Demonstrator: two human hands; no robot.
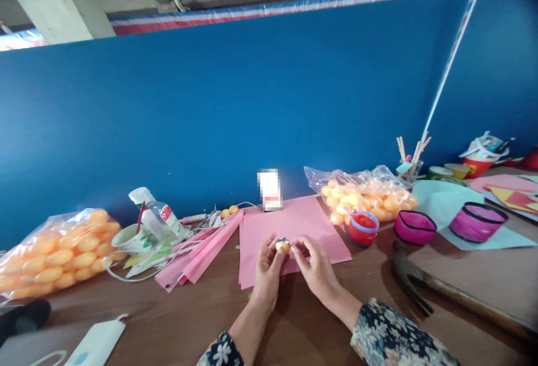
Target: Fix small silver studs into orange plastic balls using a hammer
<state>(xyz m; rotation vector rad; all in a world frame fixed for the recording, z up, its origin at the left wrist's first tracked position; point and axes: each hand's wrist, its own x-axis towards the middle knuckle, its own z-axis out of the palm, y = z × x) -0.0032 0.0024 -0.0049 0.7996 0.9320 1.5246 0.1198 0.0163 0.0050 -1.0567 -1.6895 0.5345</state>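
Observation:
My left hand [269, 264] holds a small yellowish ball [282, 246] with a shiny, silvery dark top between thumb and fingers. Close by on the right, my right hand [311, 264] has its thumb and fingertips pinched together beside the ball. Whatever is in that pinch is too small to make out, and I cannot tell whether the fingertips touch the ball. Both hands are above the near part of a stack of pink paper sheets [286, 217], which lies on the brown table [218, 321].
Clear bags of orange balls [63, 254] [370, 200] lie left and right. A claw hammer [458, 293] rests at right, near a red cup [363, 228] and magenta containers [415, 227] [479, 222]. Left are pink strips [210, 248], a plastic bottle [163, 220] and a white device [98, 342]. A blue partition [235, 102] stands behind.

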